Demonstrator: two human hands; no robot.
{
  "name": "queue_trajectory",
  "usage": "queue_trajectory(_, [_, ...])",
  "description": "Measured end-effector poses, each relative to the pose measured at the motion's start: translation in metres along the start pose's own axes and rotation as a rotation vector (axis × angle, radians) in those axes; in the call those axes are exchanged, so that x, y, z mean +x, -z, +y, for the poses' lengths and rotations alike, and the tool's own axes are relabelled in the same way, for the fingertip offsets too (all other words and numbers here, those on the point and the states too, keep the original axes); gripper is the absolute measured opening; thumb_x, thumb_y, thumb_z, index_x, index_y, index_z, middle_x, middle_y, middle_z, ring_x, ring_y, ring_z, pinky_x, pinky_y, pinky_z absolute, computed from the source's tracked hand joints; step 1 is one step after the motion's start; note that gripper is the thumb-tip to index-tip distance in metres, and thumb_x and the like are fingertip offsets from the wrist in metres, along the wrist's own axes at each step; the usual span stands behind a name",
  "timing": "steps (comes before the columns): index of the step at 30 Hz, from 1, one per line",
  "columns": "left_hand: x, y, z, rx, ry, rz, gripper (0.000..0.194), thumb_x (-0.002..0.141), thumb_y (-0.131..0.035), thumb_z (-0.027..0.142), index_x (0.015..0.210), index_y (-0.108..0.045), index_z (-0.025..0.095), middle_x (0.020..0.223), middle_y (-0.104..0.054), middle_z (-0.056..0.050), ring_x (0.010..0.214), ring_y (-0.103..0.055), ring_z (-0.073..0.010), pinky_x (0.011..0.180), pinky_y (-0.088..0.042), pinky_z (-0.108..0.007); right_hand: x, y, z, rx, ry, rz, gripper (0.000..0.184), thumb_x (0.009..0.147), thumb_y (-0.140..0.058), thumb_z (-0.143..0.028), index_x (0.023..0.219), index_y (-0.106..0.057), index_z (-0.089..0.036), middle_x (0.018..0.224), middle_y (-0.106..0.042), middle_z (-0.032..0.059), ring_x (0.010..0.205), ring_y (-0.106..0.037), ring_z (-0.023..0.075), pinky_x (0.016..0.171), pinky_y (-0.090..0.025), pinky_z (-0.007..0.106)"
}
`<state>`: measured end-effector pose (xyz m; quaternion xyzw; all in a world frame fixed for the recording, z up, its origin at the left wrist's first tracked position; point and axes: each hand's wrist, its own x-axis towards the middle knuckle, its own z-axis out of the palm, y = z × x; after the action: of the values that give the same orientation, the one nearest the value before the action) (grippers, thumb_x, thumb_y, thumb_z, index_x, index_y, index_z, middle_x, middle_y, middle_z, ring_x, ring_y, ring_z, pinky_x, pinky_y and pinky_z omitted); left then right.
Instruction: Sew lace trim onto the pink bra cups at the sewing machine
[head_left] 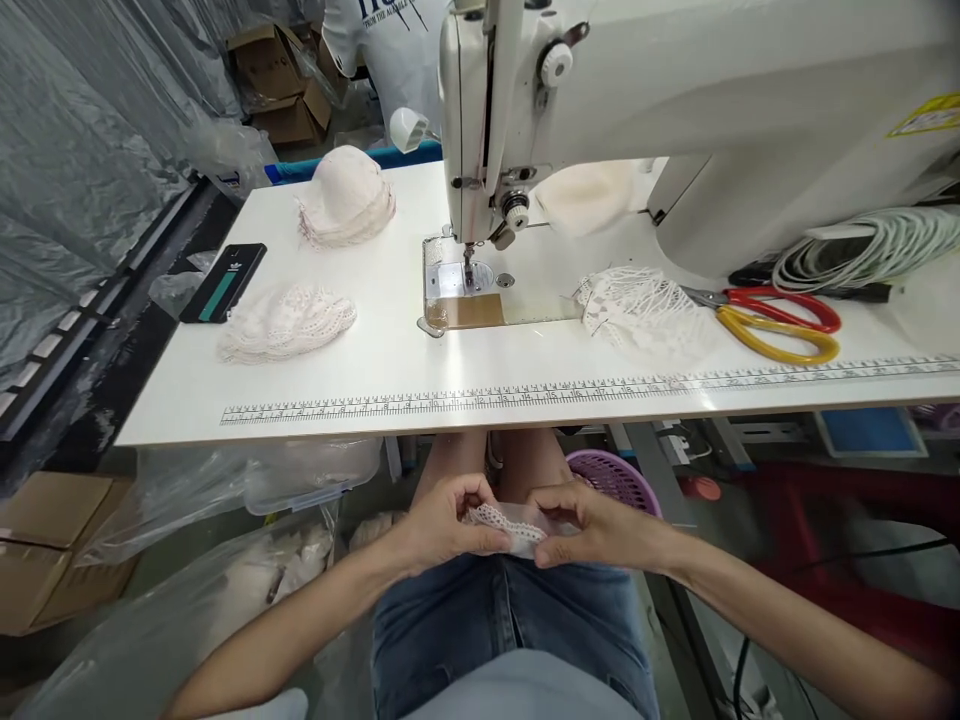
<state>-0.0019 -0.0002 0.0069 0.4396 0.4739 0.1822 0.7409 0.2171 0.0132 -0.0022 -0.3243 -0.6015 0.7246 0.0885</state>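
Observation:
Above my lap, in front of the table edge, my left hand (463,518) pinches one end of a small white lace piece (517,526) with a scalloped, holed border. My right hand (574,522) grips the other end, thumb on top, with sheer fabric showing by the fingers. Up on the table stands a white sewing machine (480,130), its needle over the metal plate (461,280). Left of it lie a pile of lace pieces (289,322) and a stack of pale moulded cups (349,195). A heap of lace and white straps (637,305) rests right of the needle plate.
Red and yellow scissors (780,320) lie beside the strap heap, near a coil of pale cord (870,250). A black phone (223,284) is at the table's left edge. A printed ruler (480,400) runs along the front. Below sits a purple basket (615,480). A person (390,60) is beyond.

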Motion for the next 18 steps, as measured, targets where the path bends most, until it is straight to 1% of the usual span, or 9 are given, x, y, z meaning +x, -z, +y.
queue_trajectory(3, [0.002, 0.001, 0.0, 0.029, -0.006, 0.007, 0.035, 0.058, -0.08, 0.029, 0.08, -0.058, 0.013, 0.066, -0.052, 0.003, 0.06, -0.043, -0.0076, 0.054, -0.032, -0.018, 0.005, -0.003, 0.006, 0.042, -0.019, 0.016, 0.035, 0.076, -0.063, -0.049, 0.073, -0.061, -0.014, 0.066, -0.048, -0.0029, 0.061, -0.041, 0.0096, 0.055, -0.03, 0.021])
queue_trajectory(5, [0.001, 0.004, 0.002, 0.066, 0.005, -0.018, 0.035, 0.059, -0.079, 0.027, 0.085, -0.061, 0.013, 0.071, -0.055, 0.002, 0.064, -0.046, -0.0087, 0.058, -0.034, -0.019, 0.006, -0.003, 0.009, 0.055, -0.029, 0.013, 0.034, 0.077, -0.063, -0.048, 0.072, -0.061, -0.014, 0.067, -0.049, -0.0025, 0.063, -0.042, 0.0102, 0.056, -0.031, 0.022])
queue_trajectory(8, [0.0, 0.01, 0.003, 0.148, 0.053, -0.079, 0.03, 0.061, -0.077, 0.029, 0.083, -0.063, 0.013, 0.068, -0.054, 0.002, 0.064, -0.045, -0.0092, 0.058, -0.032, -0.019, 0.005, 0.001, 0.014, 0.046, -0.04, -0.011, 0.032, 0.077, -0.063, -0.046, 0.07, -0.06, -0.015, 0.065, -0.047, -0.003, 0.063, -0.042, 0.0104, 0.057, -0.03, 0.021])
queue_trajectory(11, [0.001, 0.014, 0.003, 0.209, 0.081, -0.132, 0.026, 0.065, -0.074, 0.036, 0.075, -0.064, 0.013, 0.063, -0.049, 0.004, 0.06, -0.04, -0.0084, 0.055, -0.028, -0.019, 0.005, 0.004, 0.017, 0.043, -0.054, -0.02, 0.031, 0.078, -0.061, -0.047, 0.074, -0.06, -0.016, 0.068, -0.049, -0.0025, 0.065, -0.044, 0.0112, 0.058, -0.032, 0.021])
queue_trajectory(13, [0.003, 0.014, 0.002, 0.252, 0.047, -0.119, 0.027, 0.068, -0.071, 0.039, 0.07, -0.064, 0.013, 0.064, -0.046, 0.003, 0.06, -0.039, -0.0084, 0.054, -0.027, -0.019, 0.005, 0.004, 0.017, 0.047, -0.06, -0.025, 0.031, 0.08, -0.06, -0.047, 0.081, -0.062, -0.016, 0.071, -0.052, -0.0016, 0.067, -0.046, 0.0118, 0.06, -0.034, 0.022])
queue_trajectory(15, [0.005, 0.013, 0.001, 0.293, -0.019, -0.066, 0.027, 0.067, -0.072, 0.038, 0.065, -0.063, 0.012, 0.068, -0.047, 0.002, 0.063, -0.04, -0.0087, 0.055, -0.028, -0.019, 0.006, 0.003, 0.015, 0.05, -0.061, -0.026, 0.032, 0.08, -0.06, -0.047, 0.085, -0.063, -0.016, 0.073, -0.053, -0.0011, 0.068, -0.047, 0.0119, 0.062, -0.035, 0.022])
queue_trajectory(17, [0.005, 0.012, 0.0, 0.286, -0.066, -0.026, 0.024, 0.064, -0.074, 0.033, 0.063, -0.062, 0.012, 0.075, -0.051, 0.001, 0.067, -0.043, -0.0094, 0.057, -0.031, -0.019, 0.008, 0.002, 0.012, 0.045, -0.048, -0.017, 0.032, 0.08, -0.059, -0.048, 0.082, -0.064, -0.016, 0.071, -0.052, -0.0013, 0.067, -0.045, 0.0115, 0.061, -0.035, 0.022])
queue_trajectory(18, [0.005, 0.012, -0.001, 0.268, -0.065, -0.025, 0.023, 0.064, -0.074, 0.031, 0.063, -0.062, 0.012, 0.076, -0.052, 0.001, 0.068, -0.045, -0.0096, 0.058, -0.031, -0.019, 0.009, 0.002, 0.011, 0.041, -0.035, -0.009, 0.032, 0.081, -0.059, -0.047, 0.08, -0.065, -0.016, 0.07, -0.051, -0.0015, 0.067, -0.045, 0.0113, 0.061, -0.034, 0.022])
